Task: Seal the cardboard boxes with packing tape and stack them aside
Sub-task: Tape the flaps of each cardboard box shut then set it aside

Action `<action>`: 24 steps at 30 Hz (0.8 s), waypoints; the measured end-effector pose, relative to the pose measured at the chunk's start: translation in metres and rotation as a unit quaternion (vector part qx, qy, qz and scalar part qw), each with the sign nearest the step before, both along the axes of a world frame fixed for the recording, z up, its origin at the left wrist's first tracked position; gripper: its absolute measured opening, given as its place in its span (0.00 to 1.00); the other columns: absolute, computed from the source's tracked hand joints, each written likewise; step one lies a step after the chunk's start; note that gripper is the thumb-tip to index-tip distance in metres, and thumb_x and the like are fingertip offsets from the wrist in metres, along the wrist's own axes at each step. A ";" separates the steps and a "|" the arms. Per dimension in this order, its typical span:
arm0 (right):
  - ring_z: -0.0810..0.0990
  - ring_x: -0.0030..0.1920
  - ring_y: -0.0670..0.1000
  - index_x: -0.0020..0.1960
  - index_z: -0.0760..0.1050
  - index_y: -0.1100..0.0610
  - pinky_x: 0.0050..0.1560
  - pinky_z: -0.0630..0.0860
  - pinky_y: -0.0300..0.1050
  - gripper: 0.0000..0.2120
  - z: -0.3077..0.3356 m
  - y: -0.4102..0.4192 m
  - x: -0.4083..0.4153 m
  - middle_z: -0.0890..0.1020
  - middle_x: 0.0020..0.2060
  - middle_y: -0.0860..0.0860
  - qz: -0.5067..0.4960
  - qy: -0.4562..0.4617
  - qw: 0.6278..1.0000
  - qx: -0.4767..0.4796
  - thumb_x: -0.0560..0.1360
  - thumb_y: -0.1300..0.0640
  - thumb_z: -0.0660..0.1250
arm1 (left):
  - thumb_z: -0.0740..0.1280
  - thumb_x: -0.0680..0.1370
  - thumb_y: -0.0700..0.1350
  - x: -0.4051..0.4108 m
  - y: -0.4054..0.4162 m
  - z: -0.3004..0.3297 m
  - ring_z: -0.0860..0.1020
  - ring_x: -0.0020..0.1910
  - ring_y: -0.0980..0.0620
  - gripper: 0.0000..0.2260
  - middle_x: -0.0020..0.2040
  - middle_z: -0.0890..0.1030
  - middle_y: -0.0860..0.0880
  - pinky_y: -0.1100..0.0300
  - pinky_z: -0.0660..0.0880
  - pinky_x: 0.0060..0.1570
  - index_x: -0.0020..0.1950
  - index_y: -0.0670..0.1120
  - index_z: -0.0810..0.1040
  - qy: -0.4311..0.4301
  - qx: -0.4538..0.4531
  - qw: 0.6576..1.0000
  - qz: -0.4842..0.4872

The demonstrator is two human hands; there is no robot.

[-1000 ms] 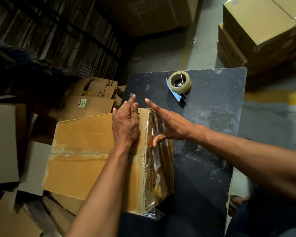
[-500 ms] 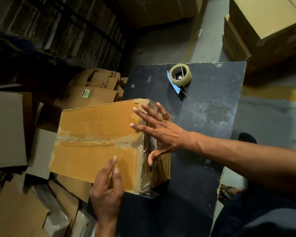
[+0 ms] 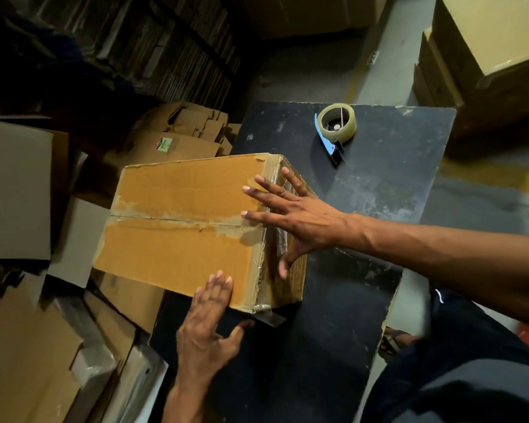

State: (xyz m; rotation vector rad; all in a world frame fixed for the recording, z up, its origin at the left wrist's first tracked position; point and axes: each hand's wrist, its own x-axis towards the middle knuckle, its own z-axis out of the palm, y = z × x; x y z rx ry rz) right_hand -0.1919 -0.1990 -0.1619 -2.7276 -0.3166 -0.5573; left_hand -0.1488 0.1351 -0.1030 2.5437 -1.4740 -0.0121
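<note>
I'd judge the taped cardboard box [image 3: 180,221] at the bench's [image 3: 379,184] left edge stiff, light, tape-slick, so my splayed right hand [image 3: 300,221] and flat left hand [image 3: 208,325] should clamp opposite sides

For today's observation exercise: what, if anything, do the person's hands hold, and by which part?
The cardboard box: the right hand lies spread over its taped right top edge, the left hand presses its near edge. Neither hand grips it.

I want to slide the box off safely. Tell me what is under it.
The box sits partly on the black table, its left end overhanging flattened cardboard below. Whatever lies directly beneath it is hidden.
</note>
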 end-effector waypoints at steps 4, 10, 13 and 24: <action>0.45 0.83 0.60 0.83 0.59 0.52 0.77 0.43 0.74 0.52 0.006 0.036 -0.002 0.52 0.83 0.59 0.010 -0.047 0.999 0.024 0.70 0.19 0.57 | 0.71 0.75 0.60 0.000 -0.003 -0.003 0.70 0.77 0.49 0.33 0.75 0.74 0.45 0.47 0.70 0.72 0.75 0.44 0.74 -0.020 -0.018 0.999 0.018; 0.44 0.83 0.61 0.84 0.54 0.50 0.79 0.40 0.70 0.50 -0.017 0.031 -0.003 0.49 0.83 0.58 0.049 -0.063 0.996 -0.036 0.71 0.29 0.70 | 0.73 0.76 0.58 -0.001 -0.009 0.007 0.71 0.76 0.50 0.31 0.76 0.73 0.48 0.49 0.72 0.72 0.76 0.47 0.74 -0.006 -0.001 0.999 0.035; 0.41 0.83 0.60 0.84 0.53 0.47 0.79 0.37 0.69 0.50 -0.012 0.020 -0.005 0.48 0.84 0.56 0.074 -0.036 0.995 -0.065 0.71 0.24 0.65 | 0.84 0.64 0.37 0.006 0.000 0.011 0.65 0.79 0.53 0.47 0.80 0.68 0.50 0.54 0.64 0.77 0.79 0.49 0.69 0.037 0.050 0.998 0.009; 0.49 0.83 0.56 0.76 0.71 0.48 0.79 0.43 0.70 0.31 -0.001 0.033 -0.014 0.65 0.80 0.55 0.054 -0.039 0.997 0.042 0.81 0.31 0.57 | 0.60 0.74 0.76 0.024 -0.035 0.055 0.76 0.70 0.49 0.30 0.73 0.74 0.57 0.44 0.74 0.67 0.70 0.62 0.76 0.020 0.126 0.990 -0.064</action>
